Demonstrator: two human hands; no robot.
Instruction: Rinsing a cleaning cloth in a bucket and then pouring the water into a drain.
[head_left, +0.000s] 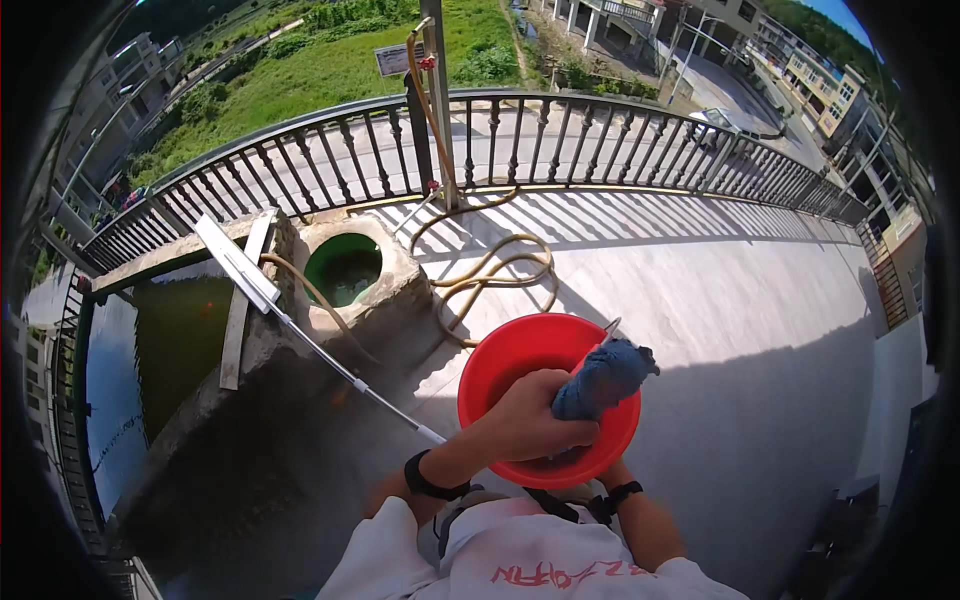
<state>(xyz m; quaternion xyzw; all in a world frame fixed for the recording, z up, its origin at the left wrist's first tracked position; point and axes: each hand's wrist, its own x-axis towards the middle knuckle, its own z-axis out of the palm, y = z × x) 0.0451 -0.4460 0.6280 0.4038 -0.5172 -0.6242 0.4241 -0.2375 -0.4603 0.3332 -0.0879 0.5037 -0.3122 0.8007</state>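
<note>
My left hand (536, 416) grips a bunched blue cloth (607, 379) above a red plastic bucket (491, 360). The bucket's mouth faces up in front of my body, and its inside is partly covered by my hand and the cloth. Beside the cloth, a thin pale handle (613, 327) rises at the far rim. My right hand (616, 472) reaches under the near right side of the bucket, which hides its fingers. A flat white mop head (238, 264) on a metal pole (352, 379) rests across the masonry at the left; the pole's lower end passes behind my left forearm.
A water-filled tank (176, 352) with a plank (244, 315) over its wall lies left. Next to it is a stone basin (409, 281) with a green interior. A yellowish hose (480, 281) coils on the tiled floor. A metal railing (577, 142) and post border the far side.
</note>
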